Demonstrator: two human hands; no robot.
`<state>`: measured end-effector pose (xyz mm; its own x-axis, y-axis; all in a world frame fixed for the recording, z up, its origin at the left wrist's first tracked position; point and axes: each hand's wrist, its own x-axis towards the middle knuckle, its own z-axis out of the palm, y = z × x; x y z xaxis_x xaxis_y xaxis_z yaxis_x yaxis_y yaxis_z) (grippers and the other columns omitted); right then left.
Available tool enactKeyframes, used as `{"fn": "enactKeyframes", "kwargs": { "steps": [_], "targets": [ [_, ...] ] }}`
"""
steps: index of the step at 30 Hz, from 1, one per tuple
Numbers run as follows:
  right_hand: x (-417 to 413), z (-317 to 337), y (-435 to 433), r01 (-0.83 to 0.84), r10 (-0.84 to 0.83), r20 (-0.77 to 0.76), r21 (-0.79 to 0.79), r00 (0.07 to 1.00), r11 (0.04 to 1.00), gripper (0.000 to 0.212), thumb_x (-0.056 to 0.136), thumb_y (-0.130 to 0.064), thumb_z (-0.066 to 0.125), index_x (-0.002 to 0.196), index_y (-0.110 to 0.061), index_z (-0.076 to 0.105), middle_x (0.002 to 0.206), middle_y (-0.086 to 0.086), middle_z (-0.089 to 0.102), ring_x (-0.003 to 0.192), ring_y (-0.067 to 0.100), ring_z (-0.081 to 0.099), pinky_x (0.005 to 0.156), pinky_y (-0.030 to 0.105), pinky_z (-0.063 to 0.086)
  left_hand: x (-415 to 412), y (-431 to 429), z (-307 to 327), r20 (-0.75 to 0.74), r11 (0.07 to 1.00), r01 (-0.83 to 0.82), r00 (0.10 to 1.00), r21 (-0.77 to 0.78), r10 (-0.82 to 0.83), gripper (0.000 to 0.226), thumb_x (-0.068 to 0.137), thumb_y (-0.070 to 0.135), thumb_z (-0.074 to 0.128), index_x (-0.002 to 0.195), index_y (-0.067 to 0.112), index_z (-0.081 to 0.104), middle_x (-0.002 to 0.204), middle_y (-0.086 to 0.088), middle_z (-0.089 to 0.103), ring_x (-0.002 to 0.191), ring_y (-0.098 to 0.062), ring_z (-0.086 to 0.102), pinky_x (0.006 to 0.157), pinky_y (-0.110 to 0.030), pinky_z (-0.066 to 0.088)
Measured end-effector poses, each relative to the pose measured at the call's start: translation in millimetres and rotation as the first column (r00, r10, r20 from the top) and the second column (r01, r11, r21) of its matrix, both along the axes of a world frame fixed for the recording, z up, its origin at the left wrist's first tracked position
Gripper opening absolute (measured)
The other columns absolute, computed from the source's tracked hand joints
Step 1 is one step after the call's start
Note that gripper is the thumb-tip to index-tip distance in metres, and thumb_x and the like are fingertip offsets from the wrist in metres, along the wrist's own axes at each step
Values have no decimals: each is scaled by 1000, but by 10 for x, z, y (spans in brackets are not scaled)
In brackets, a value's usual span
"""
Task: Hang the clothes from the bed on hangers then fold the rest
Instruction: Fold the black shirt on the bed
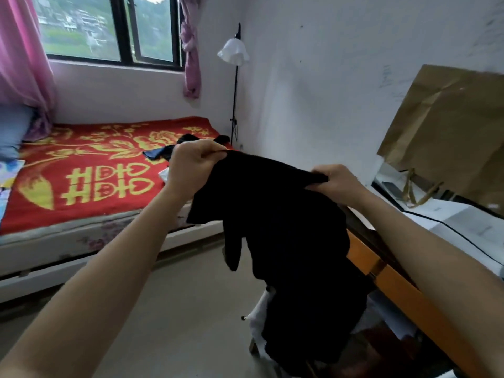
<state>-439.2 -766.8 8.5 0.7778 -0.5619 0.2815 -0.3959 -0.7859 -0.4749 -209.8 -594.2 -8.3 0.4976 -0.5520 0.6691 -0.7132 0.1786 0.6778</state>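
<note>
A person stands between a bed (pixel 90 186) and a worktop (pixel 463 230), holding a black garment (pixel 278 227) up at arm's length in both bare hands. The left hand (pixel 195 162) is closed in a fist on one upper corner of the cloth; the right hand (pixel 336 181) pinches the other corner, its fingers (pixel 320 177) curled tight over the edge. Neither hand is open, and both have hold of the same garment.

The top edge runs nearly level from one grip to the other, dipping slightly toward the right hand, and the rest of the cloth hangs straight down below the fingers, so its long axis is vertical. A loose flap trails under the left hand. The two hands sit about equally near the hem they share.

Beyond the left hand's fingers, more dark clothes (pixel 180 148) lie bunched on the bed's red and yellow blanket, apparently yet to be dealt with. No hanger can be seen, so whether this piece is bound for hanging or folding cannot be told. A brown paper bag (pixel 447 126) leans on the worktop past the right hand.
</note>
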Motion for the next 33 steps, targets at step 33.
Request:
{"fn": "enactKeyframes", "kwargs": {
  "steps": [33],
  "targets": [
    [6279, -197, 2489, -391, 333, 210, 577, 919, 717, 5, 75, -4, 67, 76, 0, 64, 62, 6, 55, 53, 16, 54, 51, 23, 43, 4004, 2601, -948, -85, 793, -488, 831, 365, 550, 48, 85, 33, 65, 123, 5, 58, 119, -10, 61, 113, -27, 52, 93, -36, 42]
  ]
}}
